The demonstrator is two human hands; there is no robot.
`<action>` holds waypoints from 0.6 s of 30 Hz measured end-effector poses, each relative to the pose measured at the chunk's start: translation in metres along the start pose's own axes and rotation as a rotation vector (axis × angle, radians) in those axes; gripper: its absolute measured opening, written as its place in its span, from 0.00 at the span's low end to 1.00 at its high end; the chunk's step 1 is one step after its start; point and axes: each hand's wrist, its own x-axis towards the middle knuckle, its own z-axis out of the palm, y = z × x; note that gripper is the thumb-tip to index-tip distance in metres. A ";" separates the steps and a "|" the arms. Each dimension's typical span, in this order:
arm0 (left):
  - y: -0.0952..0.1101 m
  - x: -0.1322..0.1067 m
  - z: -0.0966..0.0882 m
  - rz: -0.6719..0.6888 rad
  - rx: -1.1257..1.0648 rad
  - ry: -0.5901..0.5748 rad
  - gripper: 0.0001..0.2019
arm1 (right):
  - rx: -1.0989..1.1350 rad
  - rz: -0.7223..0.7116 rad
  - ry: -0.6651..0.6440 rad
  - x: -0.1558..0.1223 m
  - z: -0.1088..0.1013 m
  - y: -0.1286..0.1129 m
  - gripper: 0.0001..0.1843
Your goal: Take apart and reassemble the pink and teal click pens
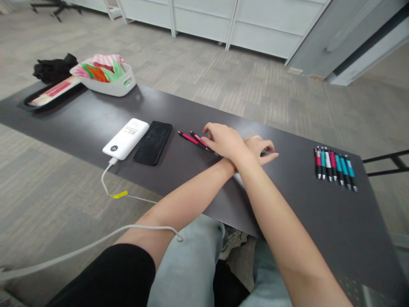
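I'm most worried about the crossed arms: the right wrist lies over the left one, so if either pulls away fast, they could bump. The right hand point(226, 140), on the right side of the black phone point(153, 143), has loosely bent fingers with a gap by the thumb, and I see nothing held. The two red pens point(191, 139) lie between the phone and that hand, their tips close to it; a careless nudge could make them roll. The left hand point(258, 147) is farther right of the phone, fingers bent, and I can't tell if it holds anything. The white cord point(104, 179) hangs from the power bank point(128, 138), just left of the phone. If the left arm hooked that cord, it could drag the power bank off the table point(287, 200).
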 end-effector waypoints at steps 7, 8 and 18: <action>0.012 0.004 -0.017 0.087 0.108 -0.047 0.10 | 0.009 0.012 -0.039 0.035 0.024 0.010 0.06; 0.013 0.004 -0.017 0.094 0.130 -0.059 0.11 | 0.017 0.026 -0.037 0.035 0.025 0.012 0.05; 0.006 0.009 -0.002 0.137 0.069 -0.097 0.10 | 0.419 0.009 0.254 0.032 0.038 0.027 0.18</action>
